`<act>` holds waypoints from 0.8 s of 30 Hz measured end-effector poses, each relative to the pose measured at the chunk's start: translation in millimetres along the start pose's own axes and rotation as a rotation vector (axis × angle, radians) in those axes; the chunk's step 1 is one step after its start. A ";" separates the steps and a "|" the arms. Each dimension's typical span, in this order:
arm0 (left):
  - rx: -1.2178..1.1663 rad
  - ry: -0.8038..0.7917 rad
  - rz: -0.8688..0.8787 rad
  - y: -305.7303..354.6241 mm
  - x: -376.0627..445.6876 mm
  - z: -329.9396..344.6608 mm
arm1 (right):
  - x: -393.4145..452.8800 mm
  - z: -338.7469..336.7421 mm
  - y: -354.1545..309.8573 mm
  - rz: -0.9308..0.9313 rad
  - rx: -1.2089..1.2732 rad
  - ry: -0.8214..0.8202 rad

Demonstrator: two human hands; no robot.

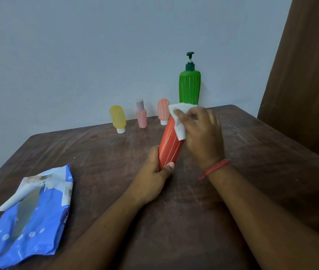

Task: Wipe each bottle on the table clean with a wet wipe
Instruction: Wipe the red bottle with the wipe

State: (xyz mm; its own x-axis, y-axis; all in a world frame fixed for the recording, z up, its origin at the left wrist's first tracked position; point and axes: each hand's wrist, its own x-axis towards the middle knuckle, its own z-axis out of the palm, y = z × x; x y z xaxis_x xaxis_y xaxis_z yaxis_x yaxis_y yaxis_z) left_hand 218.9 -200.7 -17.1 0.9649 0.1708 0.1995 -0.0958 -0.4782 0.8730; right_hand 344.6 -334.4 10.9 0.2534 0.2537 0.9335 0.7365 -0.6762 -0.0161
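My left hand (155,172) grips the lower end of a red-orange bottle (169,146) with white stripes, holding it tilted above the brown table (252,152). My right hand (199,131) holds a white wet wipe (179,121) against the bottle's upper end, which the wipe and my fingers hide. By the far wall stand a yellow tube (118,118) and a salmon tube (163,111), both cap down, a small pink bottle (141,115) and a tall green pump bottle (190,84).
A blue wet wipe pack (37,215) lies at the table's front left, its flap peeled open. A brown curtain (306,75) hangs at the right, beyond the table's edge. A pale wall stands right behind the bottles.
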 end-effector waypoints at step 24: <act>-0.593 0.013 -0.055 -11.0 5.8 -11.3 | -15.0 12.5 -22.8 0.197 0.153 -0.074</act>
State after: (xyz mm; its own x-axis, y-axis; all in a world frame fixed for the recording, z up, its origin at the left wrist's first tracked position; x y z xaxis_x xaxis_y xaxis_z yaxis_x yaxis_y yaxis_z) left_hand 222.7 -184.7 -20.5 0.9696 0.1942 0.1490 -0.1696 0.0941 0.9810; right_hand 331.8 -314.1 -7.2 0.4425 0.1807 0.8784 0.7532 -0.6065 -0.2546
